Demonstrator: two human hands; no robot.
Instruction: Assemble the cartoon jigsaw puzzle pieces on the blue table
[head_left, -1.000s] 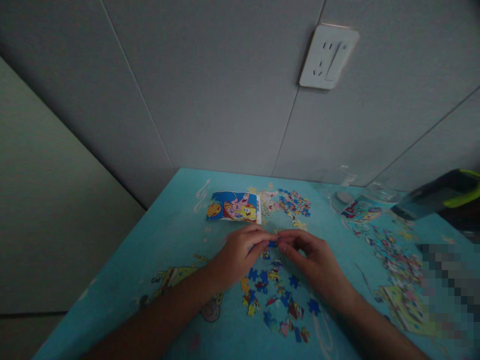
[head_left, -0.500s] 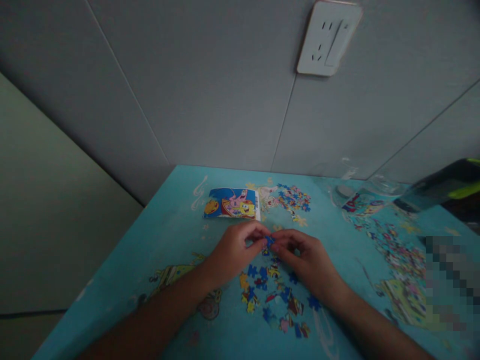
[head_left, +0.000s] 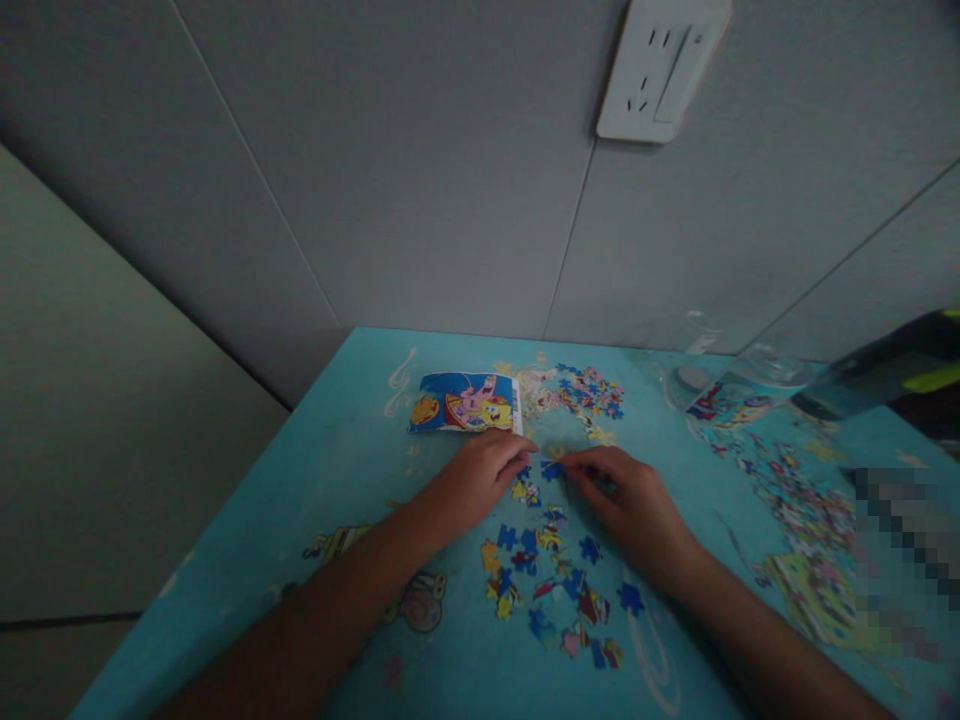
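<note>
My right hand [head_left: 626, 500] pinches a blue puzzle piece [head_left: 552, 469] between thumb and fingertips, just above the table. My left hand [head_left: 480, 482] is closed, its thumb and fingers on a small cluster of blue and yellow puzzle pieces [head_left: 526, 490]; the exact grip is partly hidden. A small gap separates that cluster from the blue piece. Nearer to me, between my forearms, several loose puzzle pieces [head_left: 574, 585] lie scattered, mostly blue, yellow and orange. Behind my left hand lies the picture card [head_left: 465, 403] with cartoon figures.
A further pile of puzzle pieces [head_left: 592, 390] lies at the back, and a wide spread of pieces [head_left: 802, 500] covers the right side. Clear plastic containers [head_left: 750, 385] and a dark bottle [head_left: 877, 365] stand at the back right. The grey wall [head_left: 450, 200] borders the table's far edge.
My hands, which met over the pieces, have moved apart. The blue piece is now in my right fingers, away from the cluster at my left. The view has shifted slightly.
</note>
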